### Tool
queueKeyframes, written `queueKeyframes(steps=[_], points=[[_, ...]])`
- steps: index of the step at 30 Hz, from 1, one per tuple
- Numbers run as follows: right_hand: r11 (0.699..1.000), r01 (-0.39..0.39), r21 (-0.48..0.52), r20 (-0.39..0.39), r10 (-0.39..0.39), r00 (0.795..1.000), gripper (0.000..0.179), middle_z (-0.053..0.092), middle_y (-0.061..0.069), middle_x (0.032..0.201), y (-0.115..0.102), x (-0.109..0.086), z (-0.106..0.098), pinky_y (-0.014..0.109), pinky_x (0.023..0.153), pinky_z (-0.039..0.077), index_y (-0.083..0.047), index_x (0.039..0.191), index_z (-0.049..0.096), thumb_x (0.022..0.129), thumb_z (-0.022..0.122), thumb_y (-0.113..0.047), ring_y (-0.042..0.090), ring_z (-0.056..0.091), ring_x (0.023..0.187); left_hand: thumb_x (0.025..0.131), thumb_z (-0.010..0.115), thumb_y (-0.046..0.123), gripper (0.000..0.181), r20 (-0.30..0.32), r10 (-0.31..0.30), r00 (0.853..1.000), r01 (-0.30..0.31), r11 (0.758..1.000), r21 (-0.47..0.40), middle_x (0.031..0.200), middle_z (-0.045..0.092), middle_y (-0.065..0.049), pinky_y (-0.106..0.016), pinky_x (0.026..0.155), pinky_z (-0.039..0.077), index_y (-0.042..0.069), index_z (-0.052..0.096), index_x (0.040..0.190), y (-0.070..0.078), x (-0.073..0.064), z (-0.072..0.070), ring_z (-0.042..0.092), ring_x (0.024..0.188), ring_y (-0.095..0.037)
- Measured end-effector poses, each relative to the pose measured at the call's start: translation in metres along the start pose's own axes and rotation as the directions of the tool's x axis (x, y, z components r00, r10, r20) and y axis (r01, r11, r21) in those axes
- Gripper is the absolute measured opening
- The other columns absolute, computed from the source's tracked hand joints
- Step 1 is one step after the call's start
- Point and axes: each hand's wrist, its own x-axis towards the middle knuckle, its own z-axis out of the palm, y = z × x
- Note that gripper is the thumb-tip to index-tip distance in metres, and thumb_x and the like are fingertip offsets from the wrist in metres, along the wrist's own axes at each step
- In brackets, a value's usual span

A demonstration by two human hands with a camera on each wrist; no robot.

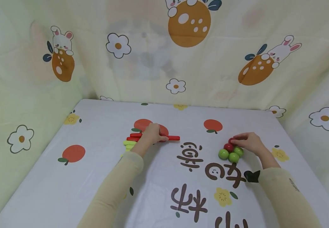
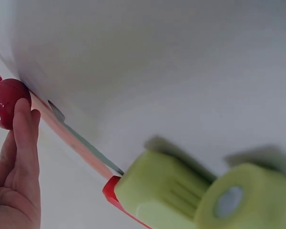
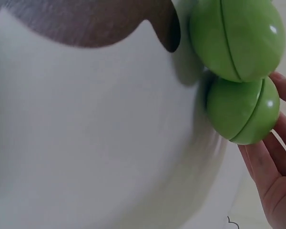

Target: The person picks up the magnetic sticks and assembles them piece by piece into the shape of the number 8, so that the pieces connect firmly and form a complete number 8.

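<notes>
In the head view, my left hand reaches over bright red sticks; the fingers hide their middle. The left wrist view shows its fingertips pinching a glossy dark red ball, with bright red pieces beside it. Light green sticks with blunt ends lie next to the red ones. On the right, my right hand pinches a dark red ball between thumb and finger. Another red ball and green balls cluster against it. The right wrist view shows two grooved green balls in front of the fingers.
A white cloth printed with fruit, flowers and brown lettering covers the table. Behind it hangs a cream curtain with rabbit prints; side curtains close in at left and right.
</notes>
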Motion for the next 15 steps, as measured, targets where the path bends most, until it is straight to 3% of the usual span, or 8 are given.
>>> queueKeyframes(steps=[7, 15], points=[[1.0, -0.016, 0.017, -0.028, 0.017, 0.999, 0.06, 0.049, 0.03, 0.119, -0.004, 0.006, 0.001, 0.049, 0.087, 0.041, 0.01, 0.123, 0.049, 0.087, 0.06, -0.036, 0.04, 0.044, 0.107, 0.073, 0.077, 0.032, 0.029, -0.004, -0.009, 1.0, 0.008, 0.999, -0.036, 0.063, 0.057, -0.005, -0.022, 0.051, 0.041, 0.008, 0.061, 0.073, 0.002, 0.001, 0.001, 0.051, 0.06, -0.016], [1.0, -0.003, 0.021, -0.025, 0.004, 1.0, 0.053, 0.048, 0.031, 0.12, -0.013, 0.015, 0.004, 0.05, 0.091, 0.039, 0.01, 0.122, 0.049, 0.088, 0.06, -0.029, 0.041, 0.042, 0.11, 0.072, 0.077, 0.034, 0.03, -0.018, 0.009, 1.0, -0.009, 1.0, -0.008, 0.059, 0.056, -0.004, -0.021, 0.05, 0.04, 0.008, 0.061, 0.07, 0.001, 0.001, 0.002, 0.05, 0.057, -0.015]])
